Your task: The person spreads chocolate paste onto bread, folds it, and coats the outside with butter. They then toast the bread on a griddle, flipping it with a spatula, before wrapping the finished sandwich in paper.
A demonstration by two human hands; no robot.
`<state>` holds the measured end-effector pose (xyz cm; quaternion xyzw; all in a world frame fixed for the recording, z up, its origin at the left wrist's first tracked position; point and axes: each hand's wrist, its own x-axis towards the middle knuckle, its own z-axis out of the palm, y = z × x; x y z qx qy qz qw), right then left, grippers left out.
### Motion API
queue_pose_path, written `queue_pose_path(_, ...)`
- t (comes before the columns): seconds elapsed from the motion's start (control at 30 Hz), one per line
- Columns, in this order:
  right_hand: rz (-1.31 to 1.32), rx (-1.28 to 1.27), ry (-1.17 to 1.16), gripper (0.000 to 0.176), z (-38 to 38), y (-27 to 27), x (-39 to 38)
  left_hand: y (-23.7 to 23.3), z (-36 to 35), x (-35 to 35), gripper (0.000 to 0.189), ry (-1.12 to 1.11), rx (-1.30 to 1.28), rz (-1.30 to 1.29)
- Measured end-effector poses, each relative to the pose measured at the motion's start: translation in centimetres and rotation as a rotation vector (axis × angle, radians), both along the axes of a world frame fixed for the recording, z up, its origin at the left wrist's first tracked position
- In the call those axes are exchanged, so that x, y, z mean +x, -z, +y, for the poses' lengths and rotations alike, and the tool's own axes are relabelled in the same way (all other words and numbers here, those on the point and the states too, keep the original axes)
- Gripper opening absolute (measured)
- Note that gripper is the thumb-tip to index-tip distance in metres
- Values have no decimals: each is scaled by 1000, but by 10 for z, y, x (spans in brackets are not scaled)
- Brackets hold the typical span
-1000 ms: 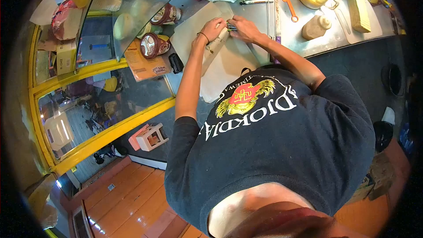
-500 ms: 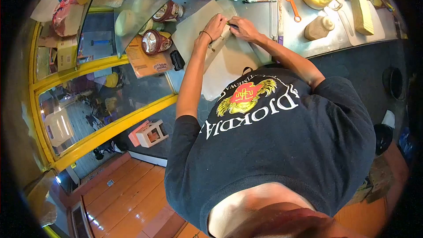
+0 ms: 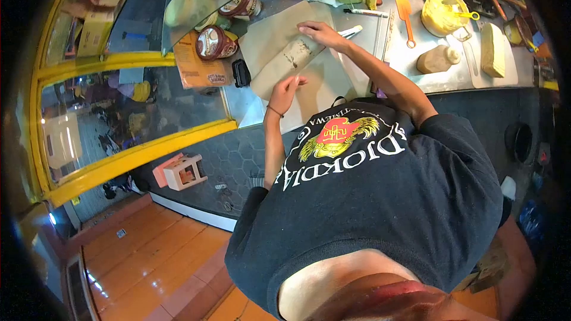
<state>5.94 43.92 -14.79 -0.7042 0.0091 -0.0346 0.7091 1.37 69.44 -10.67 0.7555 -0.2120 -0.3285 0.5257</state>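
Observation:
A pale flattened roll or folded sheet with dark specks (image 3: pixel 295 53) lies slantwise on sheets of light brown paper (image 3: pixel 270 32). My right hand (image 3: pixel 323 34) is over its far right end, fingers stretched out and resting at the edge. My left hand (image 3: pixel 287 91) is on the near side, fingers loosely bent and apart from the thumb, holding nothing visible. A slim white piece with a dark edge (image 3: pixel 351 31) shows beside my right wrist.
Brown-lidded jars (image 3: pixel 214 43) and a black case (image 3: pixel 241 73) stand left. To the right are an orange spatula (image 3: pixel 405 21), a bowl of yellow spread (image 3: pixel 443 12), a squat bottle (image 3: pixel 439 59) and a pale yellow block (image 3: pixel 492 50). A yellow-framed glass case (image 3: pixel 137 154) borders the left.
My hands were together at the far end of the speckled piece, with a dark slim object in the right. Now they are apart: the left drew back towards me, the right stretched out.

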Motion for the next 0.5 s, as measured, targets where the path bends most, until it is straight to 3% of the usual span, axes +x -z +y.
queue_pose_path(0.1, 17, -192, 102, 42, 9, 1, -23, 23, 40, -6, 43, -166, 85, -81)
queue_pose_path(0.17, 56, -230, 170, 39, 16, 1, -60, 26, 53, -9, 48, -431, 41, 53)
queue_pose_path(0.27, 37, -298, 59, 40, 28, 4, -121, 31, 35, 8, 52, -514, -114, 197)
queue_pose_path(0.3, 96, -197, -161, 42, 31, -6, -133, 28, 23, 15, 53, -526, -173, 239)
queue_pose_path(0.33, 155, -95, -375, 45, 31, -12, -136, 23, 7, 23, 53, -555, -49, 164)
queue_pose_path(0.37, 157, -103, -373, 45, 32, -8, -132, 21, -10, 33, 53, -553, -57, 165)
queue_pose_path(0.43, 65, -13, 11, 51, 39, 8, -113, 21, -39, 52, 51, -392, -70, -64)
queue_pose_path(0.47, 82, 222, 40, 52, 38, 4, -99, 13, -52, 58, 51, -392, -76, -62)
queue_pose_path(0.5, 85, 221, 40, 52, 39, 1, -92, 5, -61, 63, 49, -316, -48, -30)
